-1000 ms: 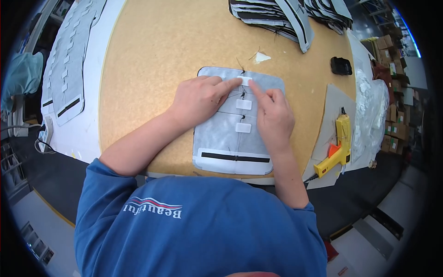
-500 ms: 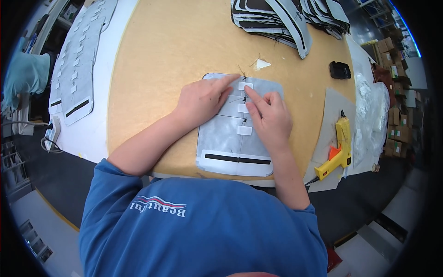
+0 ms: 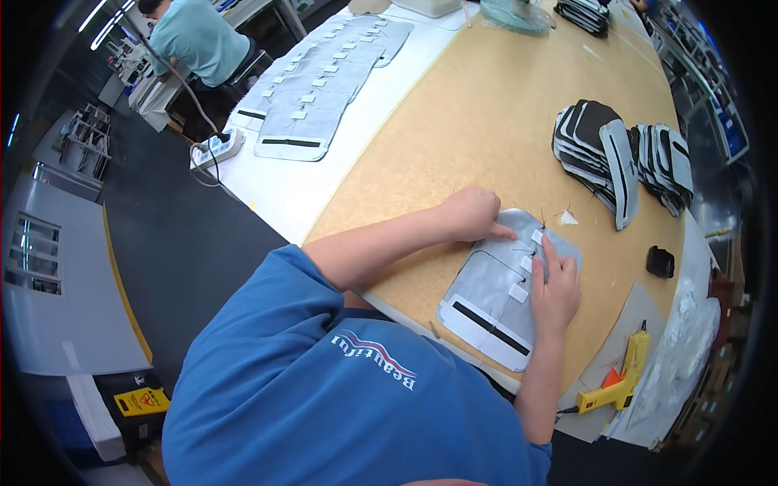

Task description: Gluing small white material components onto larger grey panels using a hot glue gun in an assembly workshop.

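Observation:
A grey sheet-like panel lies tilted on the tan tabletop in front of me. White tabs run along its middle with thin dark wires, and a black strip crosses its near end. At the panel's far left edge, my left hand is closed, its thumb over the surface and the other fingers curled and partly hidden. My right hand rests over the panel's right side, index finger and thumb stretched out and apart beside the tabs. Nothing shows in its grasp.
Stacked black-and-grey panels stand at the far right. A yellow glue gun lies on cardboard, near a black object and clear plastic. More tabbed panels and a power strip are at left. A person sits beyond.
The whole view has swung left, so the table appears turned and shifted right. My left hand has gone from lying flat on the panel to curled at its edge.

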`<action>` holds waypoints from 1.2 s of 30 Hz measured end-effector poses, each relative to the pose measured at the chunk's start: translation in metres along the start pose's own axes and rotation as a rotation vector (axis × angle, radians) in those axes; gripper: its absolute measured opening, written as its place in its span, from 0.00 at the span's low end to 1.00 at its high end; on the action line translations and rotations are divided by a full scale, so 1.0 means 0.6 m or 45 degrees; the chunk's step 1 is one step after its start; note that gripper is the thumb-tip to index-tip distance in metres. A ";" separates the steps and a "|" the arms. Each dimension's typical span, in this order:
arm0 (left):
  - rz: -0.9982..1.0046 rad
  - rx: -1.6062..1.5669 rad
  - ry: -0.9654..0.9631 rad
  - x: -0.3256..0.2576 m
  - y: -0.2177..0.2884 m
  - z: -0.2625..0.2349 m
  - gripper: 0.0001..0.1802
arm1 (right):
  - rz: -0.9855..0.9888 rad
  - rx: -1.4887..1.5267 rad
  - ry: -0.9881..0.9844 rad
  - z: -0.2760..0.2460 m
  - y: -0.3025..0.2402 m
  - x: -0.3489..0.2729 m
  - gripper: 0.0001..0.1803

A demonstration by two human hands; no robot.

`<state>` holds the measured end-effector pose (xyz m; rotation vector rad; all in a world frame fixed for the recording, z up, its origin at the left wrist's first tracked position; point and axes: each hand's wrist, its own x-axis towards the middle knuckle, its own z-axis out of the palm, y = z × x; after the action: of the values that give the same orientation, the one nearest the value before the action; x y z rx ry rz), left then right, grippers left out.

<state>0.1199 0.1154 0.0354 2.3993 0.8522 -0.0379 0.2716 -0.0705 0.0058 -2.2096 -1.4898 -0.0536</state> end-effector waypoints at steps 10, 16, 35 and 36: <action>0.040 -0.288 -0.013 -0.082 0.006 0.026 0.25 | 0.361 0.634 0.148 -0.008 0.027 0.000 0.26; 0.152 -0.228 0.229 -0.139 -0.044 -0.049 0.21 | 0.334 0.804 0.453 -0.009 0.054 0.003 0.23; -0.855 0.275 0.259 -0.401 -0.558 -0.341 0.26 | 0.449 0.723 0.367 0.016 0.102 0.011 0.22; -0.871 0.286 0.256 -0.397 -0.566 -0.342 0.26 | 0.471 0.728 0.347 0.015 0.099 0.009 0.22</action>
<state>-0.3012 0.3017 0.0798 2.2136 1.8112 -0.1674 0.3242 -0.0797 -0.0216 -1.8729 -0.8039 0.1652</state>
